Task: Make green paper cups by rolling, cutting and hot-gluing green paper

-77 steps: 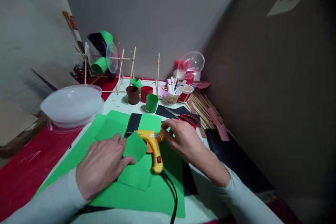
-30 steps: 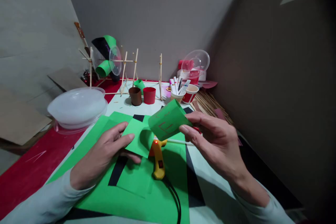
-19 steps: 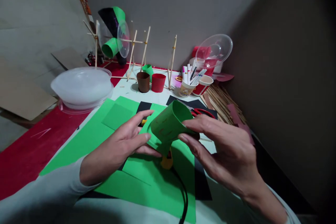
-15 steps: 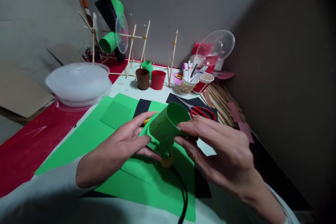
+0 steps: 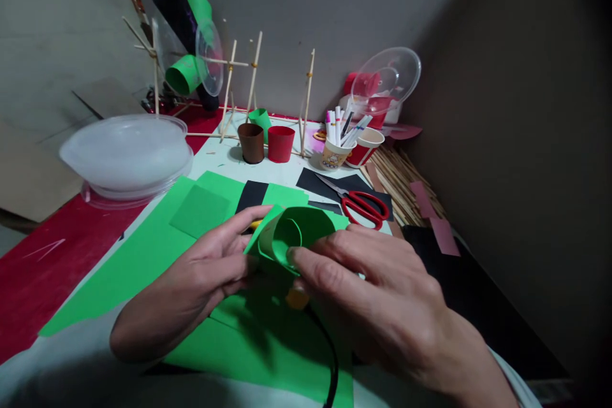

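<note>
A small green cup (image 5: pixel 313 222), seemingly paper or foam sheet, is held between both hands with its opening tipped toward me. My left hand (image 5: pixel 191 287) is closed on its left side, around a flat green flap at the cup's base. From the right, my right hand (image 5: pixel 382 296) pinches the rim, thumb inside the opening and fingers outside. Below the hands, a yellow tool (image 5: pixel 297 298) with a black cord (image 5: pixel 329 350) is mostly hidden. Green sheets (image 5: pixel 115 274) lie under everything.
Red-handled scissors (image 5: pixel 363 207) rest on black paper at the right. Behind stand brown (image 5: pixel 251 143) and red (image 5: pixel 281 144) cups, stick frames (image 5: pixel 308 102) and a cup of markers (image 5: pixel 336 154). Clear plastic lids (image 5: pixel 129 150) are stacked left; wooden sticks (image 5: pixel 406 185) lie right.
The green cup has tipped, so its opening now faces me. My right hand has moved left and over the rim, its thumb now inside. The view has shifted slightly.
</note>
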Motion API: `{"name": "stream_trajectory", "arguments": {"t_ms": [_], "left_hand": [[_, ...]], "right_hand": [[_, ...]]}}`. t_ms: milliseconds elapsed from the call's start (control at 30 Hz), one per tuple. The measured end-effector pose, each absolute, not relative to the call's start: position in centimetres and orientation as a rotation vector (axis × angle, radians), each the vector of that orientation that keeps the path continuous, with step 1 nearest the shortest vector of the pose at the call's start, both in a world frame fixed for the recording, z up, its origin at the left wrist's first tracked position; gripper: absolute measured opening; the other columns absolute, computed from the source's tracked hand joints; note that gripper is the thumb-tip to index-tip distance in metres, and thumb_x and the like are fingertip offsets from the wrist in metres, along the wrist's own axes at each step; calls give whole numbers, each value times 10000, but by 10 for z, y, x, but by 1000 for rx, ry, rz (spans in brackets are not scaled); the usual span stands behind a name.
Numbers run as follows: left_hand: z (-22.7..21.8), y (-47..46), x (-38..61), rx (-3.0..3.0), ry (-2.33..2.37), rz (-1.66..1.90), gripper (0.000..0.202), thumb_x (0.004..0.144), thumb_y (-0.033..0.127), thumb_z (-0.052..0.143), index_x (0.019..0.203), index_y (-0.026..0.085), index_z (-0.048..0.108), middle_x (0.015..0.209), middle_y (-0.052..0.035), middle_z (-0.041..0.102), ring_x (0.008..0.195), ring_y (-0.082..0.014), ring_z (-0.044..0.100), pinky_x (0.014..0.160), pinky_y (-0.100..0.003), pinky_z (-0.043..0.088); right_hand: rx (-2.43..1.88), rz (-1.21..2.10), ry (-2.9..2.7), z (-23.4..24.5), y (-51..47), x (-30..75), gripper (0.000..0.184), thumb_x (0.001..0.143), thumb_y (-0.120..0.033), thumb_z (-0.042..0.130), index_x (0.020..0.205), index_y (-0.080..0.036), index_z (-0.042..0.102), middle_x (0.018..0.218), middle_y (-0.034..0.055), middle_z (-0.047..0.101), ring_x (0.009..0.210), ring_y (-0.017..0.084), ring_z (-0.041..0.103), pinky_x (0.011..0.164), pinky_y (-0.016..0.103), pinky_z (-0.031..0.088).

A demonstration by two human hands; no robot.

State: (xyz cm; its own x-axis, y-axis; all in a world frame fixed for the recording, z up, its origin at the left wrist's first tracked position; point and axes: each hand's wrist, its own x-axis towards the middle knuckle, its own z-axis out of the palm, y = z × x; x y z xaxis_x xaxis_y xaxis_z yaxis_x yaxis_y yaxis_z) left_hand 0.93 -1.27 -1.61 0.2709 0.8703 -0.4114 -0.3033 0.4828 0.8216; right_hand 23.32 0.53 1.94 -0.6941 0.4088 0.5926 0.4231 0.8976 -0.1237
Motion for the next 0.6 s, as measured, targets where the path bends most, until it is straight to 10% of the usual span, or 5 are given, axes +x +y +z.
{"name": "stream_trajectory", "arguments": {"t_ms": [267, 467, 600], "left_hand": [[-15, -13, 3, 538, 1000, 871, 985, 802, 315, 779, 1627, 410, 248, 1237, -16, 789, 1125, -271, 766, 845, -273, 644], [-28, -19, -14, 639, 974, 855, 894, 832, 602, 711, 1610, 409, 315, 1347, -12, 745, 1333, -348, 646, 1028, -430, 598], [-19, -18, -6, 834, 1055, 819, 871, 829, 730, 646, 1588, 435, 337, 1370, -37, 731, 1227, -362, 715, 892, -443, 658]], "right_hand": [[-639, -37, -2485, 20, -1, 230, 285, 1052, -116, 446, 1105, -122, 727, 759, 3, 619, 628, 157, 478, 601, 375, 381], [-648, -9, -2502, 18, -3, 230, 356, 1098, -166, 365, 1143, -124, 716, 814, 17, 660, 647, 163, 492, 635, 386, 418], [-608, -18, -2512, 19, -2, 228, 358, 1082, -145, 378, 1103, -105, 734, 804, 28, 663, 632, 167, 482, 598, 398, 414]]}}
